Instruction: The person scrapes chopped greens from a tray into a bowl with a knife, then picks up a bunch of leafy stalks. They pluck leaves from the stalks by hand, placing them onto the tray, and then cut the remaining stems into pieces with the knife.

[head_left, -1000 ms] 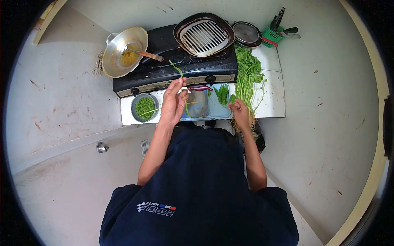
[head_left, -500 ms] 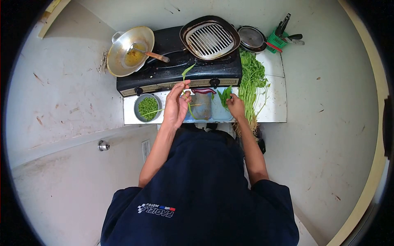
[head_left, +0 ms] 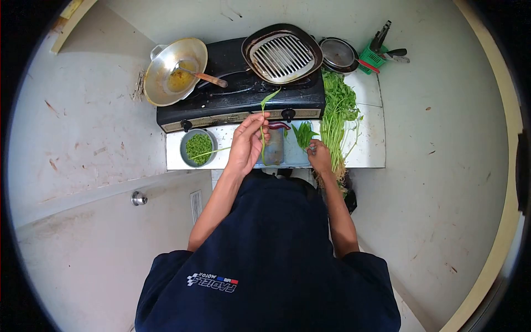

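My left hand [head_left: 247, 145] is closed in a pinch around a water spinach stem [head_left: 263, 130], held upright above the blue tray, with a narrow leaf at its top. At the tray's right side, my right hand [head_left: 319, 156] is beside a small pile of picked leaves [head_left: 303, 134]. Its fingers are loosely bent and slightly apart, with nothing visible between them. A dark red chili [head_left: 278, 126] lies at the far edge of the blue tray [head_left: 297, 159], partly behind my left hand. A large bunch of water spinach [head_left: 336, 119] with roots lies right of the tray.
A grey bowl [head_left: 184, 148] of chopped greens stands on the left, a thin stem across its rim. Behind is a black stove [head_left: 229, 107] with a wok [head_left: 160, 83] and a grill pan [head_left: 318, 52]. A green basket [head_left: 371, 57] of utensils stands back right.
My left hand has moved slightly right with the stem. My right hand has lowered a little from the leaves, and the leaf pile now looks more spread out.
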`<state>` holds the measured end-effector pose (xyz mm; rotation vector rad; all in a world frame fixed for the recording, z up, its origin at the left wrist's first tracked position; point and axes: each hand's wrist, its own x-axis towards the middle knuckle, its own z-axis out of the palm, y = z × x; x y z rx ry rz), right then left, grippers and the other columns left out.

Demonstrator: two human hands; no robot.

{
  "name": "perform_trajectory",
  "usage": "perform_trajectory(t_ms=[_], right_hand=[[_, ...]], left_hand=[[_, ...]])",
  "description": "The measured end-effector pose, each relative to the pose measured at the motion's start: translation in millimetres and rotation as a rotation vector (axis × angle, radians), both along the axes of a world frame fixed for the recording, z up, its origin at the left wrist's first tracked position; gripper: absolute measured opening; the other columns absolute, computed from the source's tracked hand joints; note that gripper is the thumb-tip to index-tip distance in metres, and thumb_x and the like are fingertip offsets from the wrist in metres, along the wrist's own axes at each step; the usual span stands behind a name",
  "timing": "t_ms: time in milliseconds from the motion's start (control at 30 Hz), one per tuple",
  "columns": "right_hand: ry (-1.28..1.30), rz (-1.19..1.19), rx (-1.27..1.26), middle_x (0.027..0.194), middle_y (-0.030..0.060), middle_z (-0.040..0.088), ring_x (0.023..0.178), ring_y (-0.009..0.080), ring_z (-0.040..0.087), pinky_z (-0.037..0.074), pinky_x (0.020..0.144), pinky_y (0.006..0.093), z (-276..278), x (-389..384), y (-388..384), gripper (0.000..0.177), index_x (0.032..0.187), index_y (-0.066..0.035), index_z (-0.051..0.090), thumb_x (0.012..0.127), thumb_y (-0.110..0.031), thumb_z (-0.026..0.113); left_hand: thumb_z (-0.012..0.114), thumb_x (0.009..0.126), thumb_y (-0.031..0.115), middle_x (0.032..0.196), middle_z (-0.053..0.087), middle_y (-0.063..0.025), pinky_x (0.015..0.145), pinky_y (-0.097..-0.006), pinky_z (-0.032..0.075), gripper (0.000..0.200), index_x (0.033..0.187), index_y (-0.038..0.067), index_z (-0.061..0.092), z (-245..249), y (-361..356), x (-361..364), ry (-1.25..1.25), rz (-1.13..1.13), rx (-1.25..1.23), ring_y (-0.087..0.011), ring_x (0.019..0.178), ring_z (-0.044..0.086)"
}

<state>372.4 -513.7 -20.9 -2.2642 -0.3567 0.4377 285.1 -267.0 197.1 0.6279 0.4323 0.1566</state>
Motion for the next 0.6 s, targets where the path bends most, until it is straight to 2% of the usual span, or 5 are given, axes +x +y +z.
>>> perform_trajectory(t_ms=[200,400,500,600], right_hand=[[0.011,-0.102,0.058,0.097,0.0173,0.071,0.089,0.0354,0.070,0.054,0.080,0.0451,-2.1,6.2,9.3,0.035,0.117,0.001,0.063,0.086,-0.013,0.069],[-0.139,-0.055,-0.010,0.093,0.0189,0.071,0.085,0.0340,0.071,0.056,0.077,0.0438,-6.6,23.9,22.4,0.032,0.118,-0.002,0.064,0.087,-0.013,0.068],[-0.085,-0.074,0.196,0.090,0.0190,0.071,0.084,0.0325,0.072,0.056,0.076,0.0416,27.4,24.7,34.0,0.032,0.118,-0.004,0.065,0.086,-0.009,0.067],[-0.013,-0.108,0.271,0.087,0.0180,0.072,0.081,0.0320,0.072,0.056,0.075,0.0402,30.4,24.0,37.2,0.035,0.118,-0.003,0.065,0.082,-0.006,0.067]], left_hand=[[0.059,0.100,0.008,0.096,0.062,-0.0035,0.073,-0.0256,0.048,0.018,0.115,0.000,0.064,-4.1,-8.1,10.0,-0.010,-0.058,-0.024,-0.0098,0.082,0.056],[0.058,0.100,0.009,0.096,0.062,-0.0028,0.073,-0.0256,0.049,0.018,0.115,0.000,0.064,-1.9,-8.1,14.0,-0.010,-0.078,0.007,-0.0097,0.083,0.057],[0.057,0.101,0.010,0.096,0.063,-0.0018,0.073,-0.0254,0.051,0.020,0.118,0.001,0.062,-5.3,-5.4,12.9,-0.022,-0.070,0.013,-0.0093,0.083,0.059],[0.057,0.101,0.011,0.096,0.063,-0.0018,0.073,-0.0251,0.051,0.020,0.118,0.001,0.063,-6.4,-3.5,11.7,-0.027,-0.059,0.006,-0.0094,0.083,0.059]])
